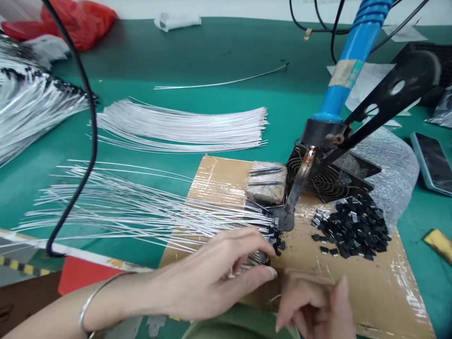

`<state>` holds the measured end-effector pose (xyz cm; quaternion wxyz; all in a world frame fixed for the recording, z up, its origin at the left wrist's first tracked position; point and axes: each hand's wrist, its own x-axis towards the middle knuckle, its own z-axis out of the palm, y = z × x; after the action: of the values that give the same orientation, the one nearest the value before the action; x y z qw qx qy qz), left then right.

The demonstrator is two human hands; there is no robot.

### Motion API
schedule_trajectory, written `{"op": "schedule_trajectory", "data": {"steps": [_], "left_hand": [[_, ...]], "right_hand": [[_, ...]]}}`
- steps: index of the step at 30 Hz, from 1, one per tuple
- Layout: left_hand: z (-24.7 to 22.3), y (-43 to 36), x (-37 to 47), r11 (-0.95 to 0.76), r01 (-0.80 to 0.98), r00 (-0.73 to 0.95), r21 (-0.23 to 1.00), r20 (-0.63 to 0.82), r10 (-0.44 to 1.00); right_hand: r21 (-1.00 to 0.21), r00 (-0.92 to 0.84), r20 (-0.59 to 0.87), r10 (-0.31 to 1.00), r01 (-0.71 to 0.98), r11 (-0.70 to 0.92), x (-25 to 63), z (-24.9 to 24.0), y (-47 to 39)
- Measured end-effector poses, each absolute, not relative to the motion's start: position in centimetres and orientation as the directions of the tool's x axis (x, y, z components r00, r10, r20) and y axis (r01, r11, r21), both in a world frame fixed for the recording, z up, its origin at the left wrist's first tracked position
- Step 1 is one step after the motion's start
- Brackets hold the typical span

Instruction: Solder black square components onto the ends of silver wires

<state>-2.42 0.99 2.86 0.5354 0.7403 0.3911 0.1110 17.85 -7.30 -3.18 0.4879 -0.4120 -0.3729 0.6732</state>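
Left hand (215, 278) pinched on thin white wire ends (141, 212) beside small black square chips (353, 226). Right hand (314, 301) loosely curled, empty. Probably mid-soldering; steady alignment under blue-handled soldering iron (353, 56) needed next.

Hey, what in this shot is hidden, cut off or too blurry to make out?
All in the head view:
- Left hand: its fingertips cover the wire ends and small black parts beneath.
- Right hand: cut by the bottom edge; any held item is hidden.
- Soldering iron: handle top leaves the frame.
- Black chip pile: markings too small.
- Phone: cut by the right edge.
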Motion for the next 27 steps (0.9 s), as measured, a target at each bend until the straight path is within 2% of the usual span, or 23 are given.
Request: {"op": "schedule_trajectory", "data": {"steps": [5,10,13,16,19,23,25,27], "left_hand": [[2.9,0.8,-1.5,0.062,0.412,0.734,0.909,-0.371,0.569],[2.7,1.1,-2.0,0.165,0.439,0.696,0.883,-0.45,0.56],[2.8,1.0,-1.9,0.205,0.456,0.66,0.866,-0.484,0.575],[2.6,0.8,-1.5,0.359,0.361,0.693,0.861,-0.505,0.515],[2.3,0.7,-1.0,0.512,0.255,0.729,0.82,-0.511,0.455],[2.4,0.6,-1.1,0.387,0.315,0.763,0.867,-0.474,0.439],[2.6,1.0,-1.8,0.344,0.34,0.757,0.875,-0.472,0.451],[2.7,2.1,-3.0,0.281,0.347,0.719,0.895,-0.446,0.532]], "right_hand": [[-0.963,-0.104,-0.132,0.986,-0.222,-0.152,15.4,-3.0,-7.6],[-0.964,-0.061,-0.089,0.994,-0.247,-0.101,16.5,-2.9,-7.3],[-0.981,-0.006,-0.085,0.996,-0.174,-0.085,16.7,-3.1,-7.1],[-0.993,0.003,-0.07,0.998,-0.097,-0.07,16.3,-3.2,-7.0],[-0.992,-0.044,-0.066,0.997,-0.104,-0.07,15.9,-3.3,-7.0],[-0.974,-0.11,-0.027,0.994,-0.222,-0.051,16.6,-3.6,-7.0],[-0.963,-0.071,-0.031,0.997,-0.264,-0.049,17.8,-3.6,-6.7],[-0.958,0.006,-0.024,1.0,-0.286,-0.021,19.4,-3.3,-6.0]]}}
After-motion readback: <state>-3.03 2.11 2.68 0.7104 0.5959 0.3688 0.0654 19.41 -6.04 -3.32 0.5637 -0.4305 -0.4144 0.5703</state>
